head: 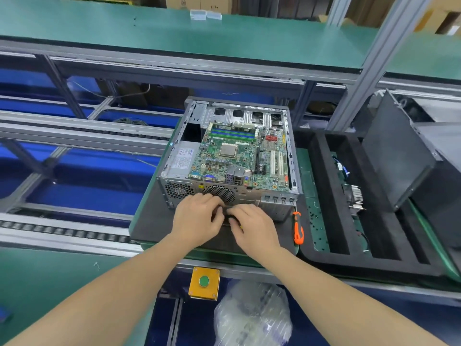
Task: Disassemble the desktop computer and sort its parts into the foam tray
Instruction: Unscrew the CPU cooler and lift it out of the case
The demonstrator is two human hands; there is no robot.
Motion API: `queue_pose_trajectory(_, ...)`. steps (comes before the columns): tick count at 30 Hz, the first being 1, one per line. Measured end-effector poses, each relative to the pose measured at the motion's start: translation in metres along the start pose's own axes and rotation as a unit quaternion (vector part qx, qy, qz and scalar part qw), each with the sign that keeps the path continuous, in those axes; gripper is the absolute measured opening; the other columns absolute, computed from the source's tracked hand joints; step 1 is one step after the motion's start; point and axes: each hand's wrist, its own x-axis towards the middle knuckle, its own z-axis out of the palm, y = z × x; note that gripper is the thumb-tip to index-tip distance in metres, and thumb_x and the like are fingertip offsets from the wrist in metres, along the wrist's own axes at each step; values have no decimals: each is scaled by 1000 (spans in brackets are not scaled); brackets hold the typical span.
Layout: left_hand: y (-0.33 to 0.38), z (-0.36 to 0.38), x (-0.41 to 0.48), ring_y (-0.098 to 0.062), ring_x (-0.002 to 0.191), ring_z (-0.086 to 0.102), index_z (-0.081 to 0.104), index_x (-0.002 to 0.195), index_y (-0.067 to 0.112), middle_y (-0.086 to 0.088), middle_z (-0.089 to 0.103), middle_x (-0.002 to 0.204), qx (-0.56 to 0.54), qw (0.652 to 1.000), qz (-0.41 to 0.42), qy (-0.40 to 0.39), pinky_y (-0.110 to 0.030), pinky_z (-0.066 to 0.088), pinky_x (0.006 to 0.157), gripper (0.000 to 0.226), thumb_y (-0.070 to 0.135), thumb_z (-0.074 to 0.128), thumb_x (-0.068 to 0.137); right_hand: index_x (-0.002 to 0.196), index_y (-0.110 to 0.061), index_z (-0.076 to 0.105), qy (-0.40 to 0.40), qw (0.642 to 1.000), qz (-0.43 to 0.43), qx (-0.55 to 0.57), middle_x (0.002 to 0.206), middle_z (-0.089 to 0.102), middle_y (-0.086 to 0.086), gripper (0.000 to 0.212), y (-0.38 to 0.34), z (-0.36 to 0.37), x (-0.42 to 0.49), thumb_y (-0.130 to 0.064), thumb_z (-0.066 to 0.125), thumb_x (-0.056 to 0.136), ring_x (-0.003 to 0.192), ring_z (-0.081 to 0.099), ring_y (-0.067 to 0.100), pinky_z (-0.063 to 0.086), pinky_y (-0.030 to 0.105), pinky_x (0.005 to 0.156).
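**Operator:** I see the desktop computer (232, 156) lying open on a dark mat (152, 221) at the centre of the view, its rear panel facing me. The motherboard (239, 156) sits exposed inside, with the power supply (183, 158) at its 9 o'clock.

**Supervisor:** Report hand pose.

**Operator:** Both forearms extend from 6 o'clock and converge at the rear panel. The left hand (199, 221) is palm down, knuckles raised, fingers curled over a small dark part (225, 214) just below the round fan grille (219, 193). The right hand (254, 226) mirrors it from 3 o'clock, fingers bent, tips meeting the same part. The two hands almost touch.

**Supervisor:** Grip state?

**Operator:** Fingers of both hands are together and pressed on the dark part. I cannot tell what the part is; the hands cover most of it.

**Supervisor:** Tools and tray?

**Operator:** An orange-handled screwdriver (298, 229) lies on the mat at 3 o'clock of the right hand, apart from it. The black foam tray (321, 191) lies further toward 3 o'clock; a finned metal part (356, 196) sits in one of its long compartments. A dark case cover (396, 156) leans at the tray's far side.
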Motion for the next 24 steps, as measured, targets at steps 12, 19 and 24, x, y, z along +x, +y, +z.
queue_pose_trajectory(12,35,-81,121,-15,73,52,61,96,25,16,51,77,3,985,-98,140,-32,36,70,10,28,53,92,98,-17,73,128,981,36,139,93,68,-8,11,11,-115,115,-17,62,96,79,54,5,47,27,74)
queue_pose_trajectory(19,1,-72,170,-1,69,56,64,98,32,16,62,79,-142,938,-309,63,-24,36,53,9,29,55,96,97,-24,75,110,960,205,157,87,70,-14,18,55,-130,166,-28,57,100,74,62,4,47,25,60)
queue_pose_trajectory(24,-49,-49,203,1,68,55,67,99,23,13,62,82,-153,931,-328,43,-16,35,55,12,20,56,99,87,-22,73,101,952,268,109,86,71,-7,21,75,-108,203,-28,57,99,74,62,11,52,30,62)
